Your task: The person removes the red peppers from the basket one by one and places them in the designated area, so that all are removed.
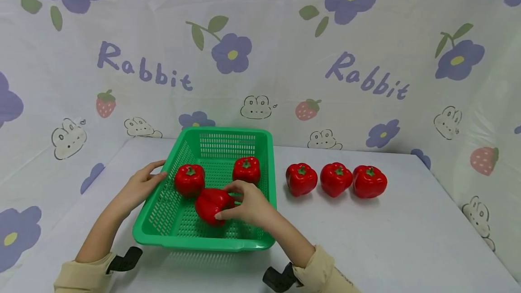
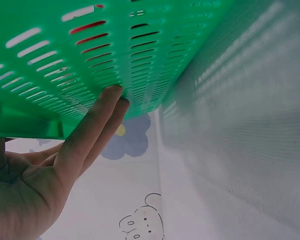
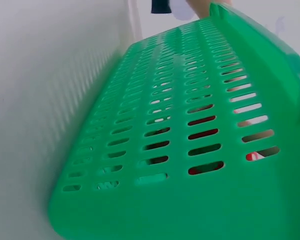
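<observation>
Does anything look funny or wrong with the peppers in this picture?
Just one little thing: the red pepper in the right hand, inside the green basket, is tipped sideways, with no green top showing. The other five peppers show theirs. Nothing looks spilled or broken.

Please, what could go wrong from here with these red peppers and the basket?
The right hand grips a glossy pepper, which might slip and bump the neighbouring pepper. The left hand rests against the side of the green basket; a push from it could slide the basket.
</observation>
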A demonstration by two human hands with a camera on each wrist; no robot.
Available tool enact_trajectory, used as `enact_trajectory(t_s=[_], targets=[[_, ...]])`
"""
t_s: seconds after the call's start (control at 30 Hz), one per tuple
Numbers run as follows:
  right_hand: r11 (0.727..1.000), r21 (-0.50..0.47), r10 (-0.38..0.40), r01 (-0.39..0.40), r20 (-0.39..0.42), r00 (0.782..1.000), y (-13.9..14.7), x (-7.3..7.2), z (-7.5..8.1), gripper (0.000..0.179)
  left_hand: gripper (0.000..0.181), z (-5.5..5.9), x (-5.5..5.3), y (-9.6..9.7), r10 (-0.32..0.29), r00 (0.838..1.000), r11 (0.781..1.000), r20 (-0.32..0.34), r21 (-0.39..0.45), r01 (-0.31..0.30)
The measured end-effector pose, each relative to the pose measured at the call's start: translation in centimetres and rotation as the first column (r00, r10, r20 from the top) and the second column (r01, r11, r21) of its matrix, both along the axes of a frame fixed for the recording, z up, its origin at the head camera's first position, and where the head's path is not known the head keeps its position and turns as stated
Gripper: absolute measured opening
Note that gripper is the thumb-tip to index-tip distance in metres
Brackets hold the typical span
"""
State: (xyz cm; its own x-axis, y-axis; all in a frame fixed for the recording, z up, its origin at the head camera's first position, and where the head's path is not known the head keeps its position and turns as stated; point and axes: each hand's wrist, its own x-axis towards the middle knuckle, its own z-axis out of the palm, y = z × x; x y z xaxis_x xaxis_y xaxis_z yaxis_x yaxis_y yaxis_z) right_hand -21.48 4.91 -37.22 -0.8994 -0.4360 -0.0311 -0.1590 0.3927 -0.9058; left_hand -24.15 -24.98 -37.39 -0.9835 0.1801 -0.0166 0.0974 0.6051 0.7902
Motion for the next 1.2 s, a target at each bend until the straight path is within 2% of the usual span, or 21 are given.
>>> enact_trajectory(t_s=[0.2,0.5,0.7,0.87,0.93,1.03,1.13,1.2], targets=[[0.994,-0.103,-0.029,0.029,-0.002,1.0,0.1,0.0,0.1,0.052,0.06,0.1,-0.1,-0.1,-0.004,1.0,1.0,0.003,-0.001,0.004],[0.984,-0.162,-0.07,0.072,0.017,0.997,0.6,0.3,0.5,0.053,0.06,0.1,-0.1,0.0,-0.003,1.0,1.0,0.002,0.007,0.003],[0.969,-0.225,-0.084,0.105,0.103,0.991,0.9,0.4,0.9,0.052,0.059,0.1,-0.1,0.0,-0.003,1.0,1.0,0.004,0.007,0.003],[0.952,-0.255,-0.12,0.167,0.193,0.974,1.2,0.3,1.0,0.053,0.059,0.1,-0.2,0.1,0.002,1.0,1.0,0.004,0.005,-0.002],[0.934,-0.3,-0.128,0.194,0.227,0.966,1.4,0.2,1.0,0.049,0.059,0.1,-0.2,0.2,0.003,1.0,1.0,0.003,0.003,-0.003],[0.878,-0.396,-0.175,0.269,0.258,0.95,1.6,-0.1,1.1,0.038,0.059,0.1,-0.1,0.2,0.001,1.0,1.0,-0.003,0.005,-0.001],[0.828,-0.451,-0.242,0.334,0.251,0.937,1.9,-0.3,1.3,0.023,0.059,0.1,0.0,0.2,0.001,1.0,1.0,-0.009,0.0,-0.001],[0.838,-0.42,-0.282,0.349,0.216,0.935,1.9,-0.3,1.5,0.018,0.058,0.1,0.0,0.1,0.001,1.0,1.0,-0.011,-0.001,-0.001]])
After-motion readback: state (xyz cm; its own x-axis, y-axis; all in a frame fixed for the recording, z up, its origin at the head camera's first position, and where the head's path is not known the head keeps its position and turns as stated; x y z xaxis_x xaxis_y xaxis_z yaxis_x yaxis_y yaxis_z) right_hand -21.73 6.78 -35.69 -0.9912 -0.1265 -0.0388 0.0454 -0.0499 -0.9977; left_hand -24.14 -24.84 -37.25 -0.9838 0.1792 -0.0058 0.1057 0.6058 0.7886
